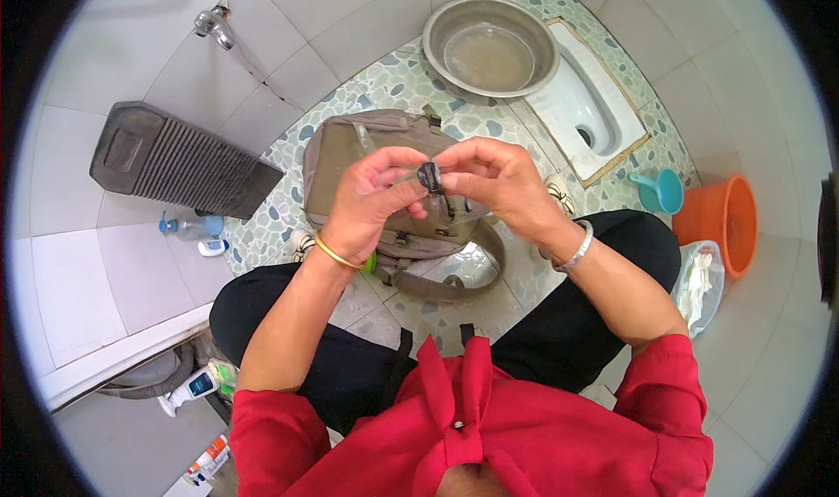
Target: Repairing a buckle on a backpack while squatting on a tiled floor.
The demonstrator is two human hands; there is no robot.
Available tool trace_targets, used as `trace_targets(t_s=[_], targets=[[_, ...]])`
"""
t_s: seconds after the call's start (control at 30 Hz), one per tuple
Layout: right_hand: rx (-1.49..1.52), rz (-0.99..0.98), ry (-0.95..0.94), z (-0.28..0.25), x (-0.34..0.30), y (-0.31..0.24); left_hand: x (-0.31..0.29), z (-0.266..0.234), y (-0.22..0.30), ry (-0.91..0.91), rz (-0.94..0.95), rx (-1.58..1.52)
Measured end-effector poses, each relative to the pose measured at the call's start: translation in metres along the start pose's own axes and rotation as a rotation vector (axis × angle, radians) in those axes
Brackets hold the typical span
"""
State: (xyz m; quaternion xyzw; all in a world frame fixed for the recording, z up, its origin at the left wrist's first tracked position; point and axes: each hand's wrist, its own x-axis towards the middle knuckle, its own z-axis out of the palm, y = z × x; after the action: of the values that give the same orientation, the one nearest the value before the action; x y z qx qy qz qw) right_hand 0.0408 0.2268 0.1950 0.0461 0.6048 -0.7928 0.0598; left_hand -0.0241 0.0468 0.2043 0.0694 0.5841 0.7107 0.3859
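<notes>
An olive-brown backpack (330, 178) lies on the tiled floor between my feet, its curved strap toward me. Above it, both my hands meet at a small black plastic buckle (429, 177). My left hand (382, 187) is closed, with thumb and fingers pinching the buckle's left side and what looks like a strap end. From the other side my right hand (500, 182) grips the buckle between thumb and forefinger. The hands hide part of the bag's top, and I cannot tell whether the buckle is fastened. A bright green item (370, 262) shows beside my left wrist.
A metal basin (544, 58) with cloudy water stands beyond the bag, beside a white squat toilet (577, 78). A dark washboard (188, 161) leans at left, below a tap (214, 27). At right are a teal dipper (669, 190), an orange bucket (706, 222) and a bagged bin (706, 300).
</notes>
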Motion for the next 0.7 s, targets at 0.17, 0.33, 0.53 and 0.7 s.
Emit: trace_targets(t_s=[0.17, 0.33, 0.53, 0.7], targets=[[0.064, 0.038, 0.028, 0.000, 0.000, 0.009, 0.001, 0.001, -0.001, -0.003, -0.011, 0.012], [0.013, 0.294, 0.078, -0.002, -0.003, -0.005, 0.002, -0.006, -0.011, -0.072, -0.036, 0.018], [-0.001, 0.202, 0.019, -0.002, -0.005, -0.009, 0.002, -0.003, -0.013, -0.039, -0.001, 0.085], [-0.074, 0.056, -0.086, -0.006, -0.006, -0.010, 0.000, -0.003, -0.003, -0.046, -0.043, 0.066]])
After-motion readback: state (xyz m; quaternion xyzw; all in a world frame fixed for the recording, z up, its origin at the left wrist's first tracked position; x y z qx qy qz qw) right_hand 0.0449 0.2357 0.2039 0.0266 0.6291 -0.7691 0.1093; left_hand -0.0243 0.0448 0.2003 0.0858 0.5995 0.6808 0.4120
